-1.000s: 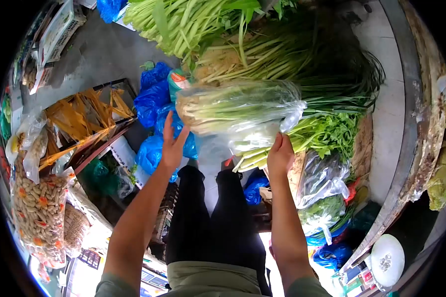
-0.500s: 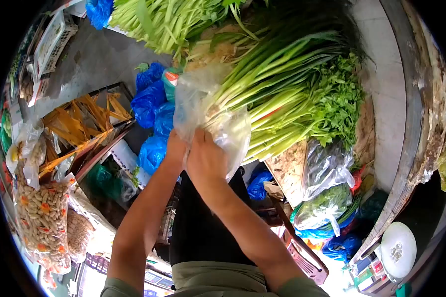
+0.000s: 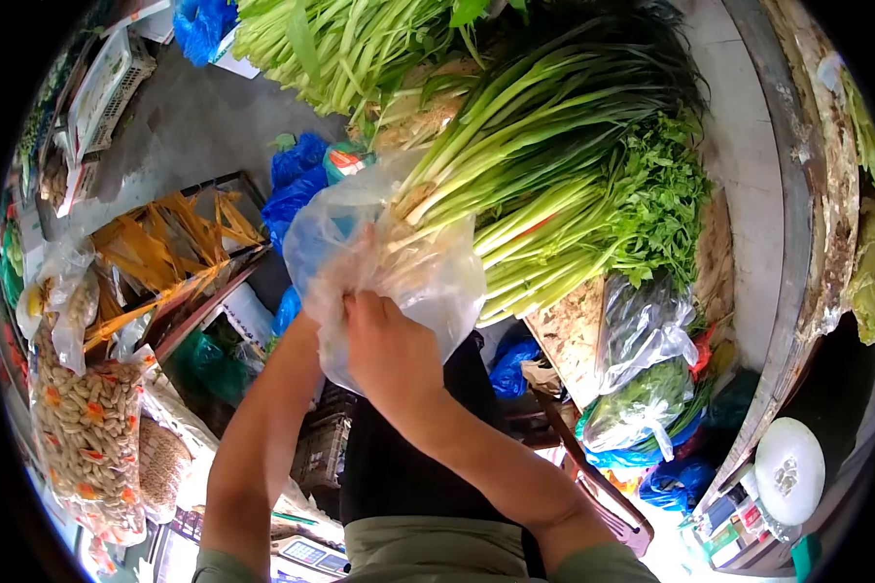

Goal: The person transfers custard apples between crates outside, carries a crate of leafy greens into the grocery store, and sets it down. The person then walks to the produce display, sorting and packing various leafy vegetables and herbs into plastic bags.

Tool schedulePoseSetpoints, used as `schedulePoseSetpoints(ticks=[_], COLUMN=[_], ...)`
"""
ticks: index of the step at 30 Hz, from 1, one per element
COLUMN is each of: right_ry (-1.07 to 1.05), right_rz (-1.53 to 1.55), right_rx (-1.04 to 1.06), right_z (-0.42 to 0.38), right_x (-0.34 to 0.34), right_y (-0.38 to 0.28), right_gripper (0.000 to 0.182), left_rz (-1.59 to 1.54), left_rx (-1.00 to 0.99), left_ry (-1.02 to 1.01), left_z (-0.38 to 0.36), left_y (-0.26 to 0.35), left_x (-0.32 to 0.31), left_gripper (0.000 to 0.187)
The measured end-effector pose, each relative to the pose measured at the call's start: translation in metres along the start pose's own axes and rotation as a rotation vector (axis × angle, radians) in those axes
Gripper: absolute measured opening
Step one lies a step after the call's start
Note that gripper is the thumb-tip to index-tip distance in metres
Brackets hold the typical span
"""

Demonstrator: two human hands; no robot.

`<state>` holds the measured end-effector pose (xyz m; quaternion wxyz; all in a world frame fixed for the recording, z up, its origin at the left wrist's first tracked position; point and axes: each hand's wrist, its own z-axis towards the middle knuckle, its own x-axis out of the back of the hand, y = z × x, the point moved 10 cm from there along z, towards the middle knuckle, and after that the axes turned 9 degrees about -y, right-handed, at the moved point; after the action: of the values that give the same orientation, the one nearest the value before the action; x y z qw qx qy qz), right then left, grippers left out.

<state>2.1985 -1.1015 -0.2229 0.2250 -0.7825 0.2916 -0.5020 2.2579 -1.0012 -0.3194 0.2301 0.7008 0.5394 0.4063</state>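
A clear plastic bag (image 3: 447, 291) is spread wide between my hands, in front of the root ends of the spring onions (image 3: 535, 107). My right hand (image 3: 389, 335) is closed, pinching the bag's near edge. Behind the plastic film, my left hand (image 3: 348, 267) shows hazily inside the bag, its fingers apparently stretched out. Stalks of leafy celery (image 3: 554, 238) lie just right of the bag. Whitish roots show blurred through or behind the film.
More pale green stalks (image 3: 331, 49) lie at the top. Blue plastic bags (image 3: 297, 185) are bunched to the left, beside a box of brown strips (image 3: 165, 243). A bag of peanuts (image 3: 87, 437) stands lower left. Bagged greens (image 3: 642, 398) and a white scale pan (image 3: 789, 471) are at right.
The bag has opened wider and shifted left and down. My left hand has gone from its edge to inside it, while my right hand keeps its pinch slightly lower.
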Motion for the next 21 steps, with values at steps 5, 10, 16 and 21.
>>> schedulePoseSetpoints(ticks=[5,10,16,21], right_ry=[0.230,0.255,-0.109,-0.204], right_rz=[0.218,0.472,1.204,1.120], right_rx=[-0.041,-0.365,-0.608,-0.592], right_z=[-0.031,-0.080,-0.084,-0.089], right_x=[0.034,-0.030,-0.152,-0.178], right_y=[0.048,0.157,0.173,0.155], right_gripper=[0.028,0.029,0.037,0.034], left_rz=[-0.762,-0.669,-0.932,-0.346], left_rx=[0.184,0.262,0.142,0.296], left_ry=[-0.183,-0.244,-0.181,0.069], left_z=[-0.035,-0.102,-0.163,-0.180], left_y=[-0.058,-0.064,-0.037,-0.129], left_x=[0.030,0.091,0.215,0.313], left_gripper=[0.036,0.042,0.066,0.050])
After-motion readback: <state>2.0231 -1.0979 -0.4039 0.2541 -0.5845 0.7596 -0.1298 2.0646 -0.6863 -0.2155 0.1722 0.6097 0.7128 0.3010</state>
